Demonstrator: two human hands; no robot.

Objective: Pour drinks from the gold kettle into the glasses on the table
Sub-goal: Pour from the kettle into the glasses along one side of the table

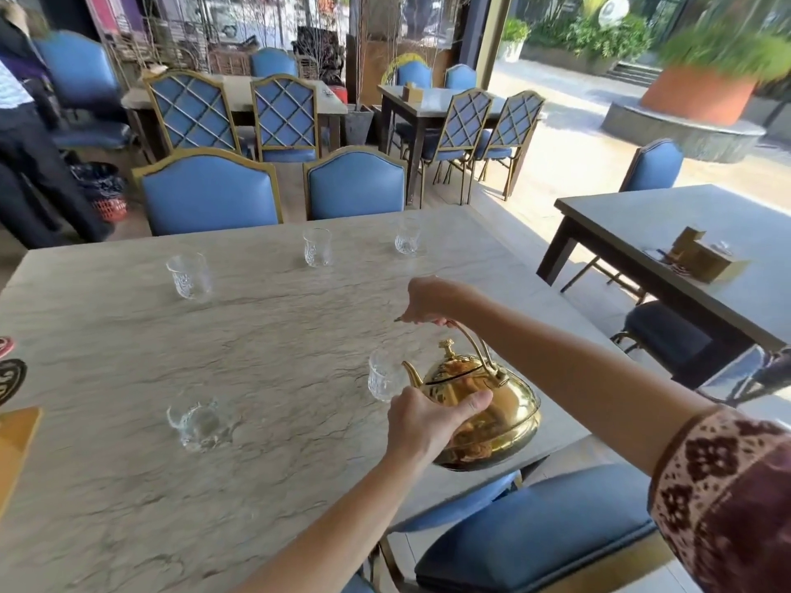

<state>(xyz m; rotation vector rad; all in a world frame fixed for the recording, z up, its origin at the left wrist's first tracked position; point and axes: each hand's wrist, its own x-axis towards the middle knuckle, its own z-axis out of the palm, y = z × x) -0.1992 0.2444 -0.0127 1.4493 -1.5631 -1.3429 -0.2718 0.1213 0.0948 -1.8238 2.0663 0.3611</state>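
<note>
A shiny gold kettle hangs tilted over the near right part of the marble table. My right hand grips its arched handle from above. My left hand is pressed against the kettle's body on its left side. The spout points at a clear glass standing right next to it. Another glass stands near the front left. Three more glasses stand farther back: one at the left, one in the middle, one at the right. I cannot tell if liquid flows.
Blue padded chairs line the far side of the table, and one is below my arms. A second table with a gold box stands to the right. A person stands at the far left. A gold tray edge lies at the table's left.
</note>
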